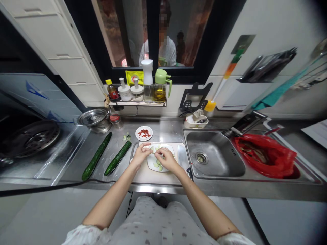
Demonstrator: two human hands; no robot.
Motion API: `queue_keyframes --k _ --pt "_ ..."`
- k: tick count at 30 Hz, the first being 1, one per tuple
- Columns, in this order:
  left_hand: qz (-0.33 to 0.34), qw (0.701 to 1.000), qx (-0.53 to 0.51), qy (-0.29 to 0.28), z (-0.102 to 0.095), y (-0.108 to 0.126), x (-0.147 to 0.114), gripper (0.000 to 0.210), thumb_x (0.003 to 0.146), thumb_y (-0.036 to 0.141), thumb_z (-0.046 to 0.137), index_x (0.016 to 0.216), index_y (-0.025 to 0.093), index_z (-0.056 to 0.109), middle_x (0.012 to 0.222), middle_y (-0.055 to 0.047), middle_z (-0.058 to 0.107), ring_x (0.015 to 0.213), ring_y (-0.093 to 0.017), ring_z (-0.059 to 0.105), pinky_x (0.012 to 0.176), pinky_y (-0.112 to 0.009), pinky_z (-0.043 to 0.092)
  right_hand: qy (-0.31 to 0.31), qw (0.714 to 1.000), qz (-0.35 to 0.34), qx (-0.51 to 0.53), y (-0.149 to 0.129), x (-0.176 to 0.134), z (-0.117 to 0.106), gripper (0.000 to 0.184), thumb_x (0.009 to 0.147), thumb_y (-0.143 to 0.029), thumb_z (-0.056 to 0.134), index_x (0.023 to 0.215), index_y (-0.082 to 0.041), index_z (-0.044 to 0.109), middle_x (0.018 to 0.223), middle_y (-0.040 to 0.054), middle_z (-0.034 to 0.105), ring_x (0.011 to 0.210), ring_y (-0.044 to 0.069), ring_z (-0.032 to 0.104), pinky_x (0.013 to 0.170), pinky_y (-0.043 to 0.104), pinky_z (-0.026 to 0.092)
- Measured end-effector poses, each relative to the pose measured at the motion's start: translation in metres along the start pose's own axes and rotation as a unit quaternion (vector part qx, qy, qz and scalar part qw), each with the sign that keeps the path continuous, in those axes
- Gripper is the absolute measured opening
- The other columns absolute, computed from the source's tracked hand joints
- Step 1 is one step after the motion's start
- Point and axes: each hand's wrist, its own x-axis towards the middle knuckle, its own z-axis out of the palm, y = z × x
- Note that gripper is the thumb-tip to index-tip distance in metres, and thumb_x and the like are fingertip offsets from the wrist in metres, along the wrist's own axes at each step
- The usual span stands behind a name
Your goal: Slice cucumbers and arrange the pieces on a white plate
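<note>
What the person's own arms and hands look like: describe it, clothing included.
The left hand and right hand are bare and ungloved. White, loosely bunched sleeves end near the elbows, leaving the forearms uncovered.

Glare brightens the steel counter; right-hand corners darken.

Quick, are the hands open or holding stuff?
Left hand: curled near a slice; can't tell if it's holding it.
Right hand: curled over the plate; can't tell if it's holding anything.
</note>
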Motion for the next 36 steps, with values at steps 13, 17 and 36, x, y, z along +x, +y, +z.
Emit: queue_keyframes --k 13,17,36 --pt "0.087 0.994 0.038 -0.048 -0.006 -0.006 0.009 0.051 0.063 0.031 0.077 0.109 0.018 0.06 0.071 0.004 0.059 0.067 -0.008 0.055 0.07 -0.021 0.04 -0.036 0.993 0.083 0.081 0.001 0.005 -0.002 0.018 0.085 -0.031 0.053 0.074 -0.019 0.06 0.072 -0.0007 0.061 0.069 0.012 0.054 0.063 0.022 0.04" --pt "0.086 0.992 0.078 -0.048 -0.01 -0.016 0.018 0.05 0.062 0.033 0.078 0.106 0.017 0.062 0.073 0.002 0.059 0.069 -0.01 0.054 0.069 -0.021 0.039 -0.052 0.99 0.107 0.077 0.012 0.006 0.003 0.017 0.084 -0.03 0.054 0.074 -0.018 0.061 0.07 -0.0013 0.061 0.067 0.012 0.054 0.062 0.021 0.04" --pt "0.063 0.983 0.166 -0.036 -0.029 -0.09 0.055 0.038 0.064 0.021 0.069 0.101 0.016 0.062 0.066 0.005 0.055 0.058 -0.007 0.047 0.063 -0.019 0.037 -0.145 0.962 0.202 -0.113 0.057 0.009 0.045 0.016 0.085 -0.023 0.053 0.084 -0.017 0.068 0.08 0.0026 0.069 0.073 0.013 0.058 0.062 0.021 0.033"
